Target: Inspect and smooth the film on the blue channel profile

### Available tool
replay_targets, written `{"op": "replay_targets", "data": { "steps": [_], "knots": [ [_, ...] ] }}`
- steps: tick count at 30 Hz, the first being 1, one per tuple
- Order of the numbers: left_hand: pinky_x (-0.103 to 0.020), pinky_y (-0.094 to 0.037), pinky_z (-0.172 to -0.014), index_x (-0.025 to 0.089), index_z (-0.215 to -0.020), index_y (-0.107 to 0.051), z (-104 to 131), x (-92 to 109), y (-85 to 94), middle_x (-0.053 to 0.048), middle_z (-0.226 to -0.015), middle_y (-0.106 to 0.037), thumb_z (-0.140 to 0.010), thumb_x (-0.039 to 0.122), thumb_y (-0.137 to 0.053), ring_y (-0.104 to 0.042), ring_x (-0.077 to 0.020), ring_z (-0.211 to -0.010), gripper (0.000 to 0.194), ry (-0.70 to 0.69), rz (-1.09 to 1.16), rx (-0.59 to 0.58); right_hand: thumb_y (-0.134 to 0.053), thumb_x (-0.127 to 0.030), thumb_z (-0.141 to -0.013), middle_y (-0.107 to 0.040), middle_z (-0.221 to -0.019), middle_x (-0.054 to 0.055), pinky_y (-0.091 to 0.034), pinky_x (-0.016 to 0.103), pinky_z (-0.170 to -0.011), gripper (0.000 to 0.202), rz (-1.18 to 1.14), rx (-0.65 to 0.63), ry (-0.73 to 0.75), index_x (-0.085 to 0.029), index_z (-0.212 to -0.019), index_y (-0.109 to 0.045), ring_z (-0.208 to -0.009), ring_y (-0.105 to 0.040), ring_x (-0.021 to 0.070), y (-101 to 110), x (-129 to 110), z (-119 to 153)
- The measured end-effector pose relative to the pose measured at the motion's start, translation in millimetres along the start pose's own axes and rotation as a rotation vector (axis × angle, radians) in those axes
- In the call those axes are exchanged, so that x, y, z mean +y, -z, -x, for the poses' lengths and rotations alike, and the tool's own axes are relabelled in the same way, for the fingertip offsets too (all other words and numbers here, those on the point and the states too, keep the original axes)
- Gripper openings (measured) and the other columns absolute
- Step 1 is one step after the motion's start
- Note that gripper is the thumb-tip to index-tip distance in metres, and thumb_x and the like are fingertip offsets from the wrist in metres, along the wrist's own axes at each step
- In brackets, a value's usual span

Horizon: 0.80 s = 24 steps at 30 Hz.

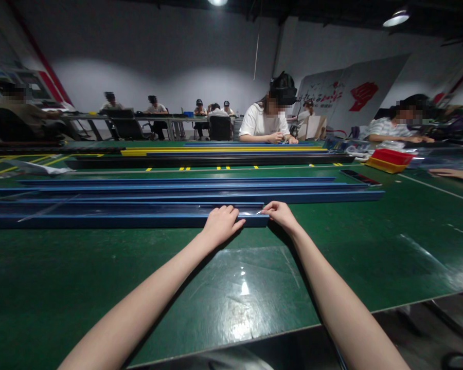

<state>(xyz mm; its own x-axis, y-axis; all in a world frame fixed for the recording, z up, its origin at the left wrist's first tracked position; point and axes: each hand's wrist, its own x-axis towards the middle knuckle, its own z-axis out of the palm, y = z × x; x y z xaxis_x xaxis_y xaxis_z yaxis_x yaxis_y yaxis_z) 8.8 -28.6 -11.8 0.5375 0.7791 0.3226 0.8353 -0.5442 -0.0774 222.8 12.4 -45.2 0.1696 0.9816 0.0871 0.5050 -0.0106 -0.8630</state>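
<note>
A long blue plastic channel (131,221) lies lengthwise on the green table, its right end in front of me. My left hand (221,225) grips it near that end, fingers over the near wall and inside the trough, thumb along the outside. My right hand (280,214) is closed in a pinch at the channel's end, on the edge of a clear plastic film (250,211) that shines inside the trough. How far the film runs under my left hand is hidden.
More blue channels (293,197) lie just behind. Black and yellow strips (224,152), a dark phone-like slab (359,177) and red and yellow bins (389,160) are farther back. A clear sheet (250,277) lies nearer me. Co-workers sit across the table; another person's hand (453,173) shows at right.
</note>
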Motion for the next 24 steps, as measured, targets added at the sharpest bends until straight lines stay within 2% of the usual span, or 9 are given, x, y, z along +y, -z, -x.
{"op": "replay_targets", "data": {
  "steps": [5,9,15,24],
  "knots": [
    [-0.029,-0.041,-0.072,0.017,-0.096,-0.057,-3.1,-8.8,3.2,-0.007,-0.098,-0.058,-0.086,0.043,-0.041,-0.055,-0.0208,-0.089,0.032,-0.027,0.083,-0.068,-0.069,-0.027,-0.055,-0.058,-0.051,0.000,-0.040,0.022,-0.052,0.015,0.018,0.009,0.004,-0.015,-0.062,-0.061,-0.049,-0.052,0.0097,-1.1,2.3,-1.8],
    [-0.027,-0.041,-0.071,0.018,-0.094,-0.056,-5.4,-17.6,4.5,-0.005,-0.098,-0.056,-0.082,0.040,-0.050,-0.055,-0.0193,-0.088,0.025,-0.025,0.230,-0.095,-0.069,-0.028,-0.055,-0.058,-0.051,-0.001,-0.039,0.022,-0.051,0.016,0.020,0.007,0.012,-0.016,-0.062,-0.061,-0.049,-0.051,0.0096,-2.0,4.4,-2.9],
    [-0.024,-0.038,-0.063,0.017,-0.077,-0.053,-9.7,-25.6,2.0,0.000,-0.079,-0.052,-0.073,0.031,-0.062,-0.051,-0.0144,-0.071,0.017,-0.023,0.445,-0.038,-0.069,-0.028,-0.055,-0.058,-0.052,-0.001,-0.039,0.021,-0.051,0.016,0.016,0.016,0.021,-0.016,-0.062,-0.061,-0.049,-0.051,0.0096,-2.1,6.1,-3.9],
    [-0.024,-0.037,-0.061,0.016,-0.067,-0.053,-10.6,-25.8,-1.7,0.001,-0.072,-0.050,-0.068,0.030,-0.068,-0.048,-0.0137,-0.068,0.021,0.031,0.466,0.026,-0.068,-0.029,-0.056,-0.059,-0.054,0.000,-0.040,0.021,-0.052,0.016,0.045,0.018,0.034,-0.016,-0.064,-0.061,-0.051,-0.052,0.0098,-2.2,5.6,-2.8]
  ]
}}
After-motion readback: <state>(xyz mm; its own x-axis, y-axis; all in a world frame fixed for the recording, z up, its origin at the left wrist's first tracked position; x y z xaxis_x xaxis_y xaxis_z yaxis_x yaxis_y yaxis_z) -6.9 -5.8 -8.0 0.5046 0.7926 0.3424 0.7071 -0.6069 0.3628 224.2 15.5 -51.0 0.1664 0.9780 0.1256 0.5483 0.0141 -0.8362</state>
